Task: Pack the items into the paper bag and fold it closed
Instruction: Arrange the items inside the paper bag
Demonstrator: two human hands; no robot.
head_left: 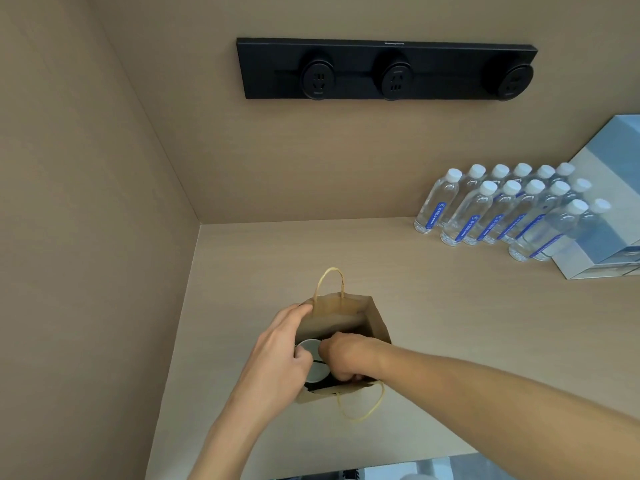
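A brown paper bag (349, 315) with twisted paper handles stands open on the beige counter, near the left wall. Inside it I see two white round cups (309, 345) side by side, with something dark between and below them. My left hand (280, 344) rests on the bag's left rim, fingers curled over the edge beside the upper cup. My right hand (341, 356) reaches down into the bag's mouth, its fingers closed around something dark next to the lower cup (318, 374); what it grips is hidden.
Several clear water bottles (502, 209) with white caps stand in rows at the back right. A pale blue and white box (609, 216) sits behind them at the right edge. A black socket strip (386, 69) is mounted on the back wall. The counter's front edge (398, 460) runs below.
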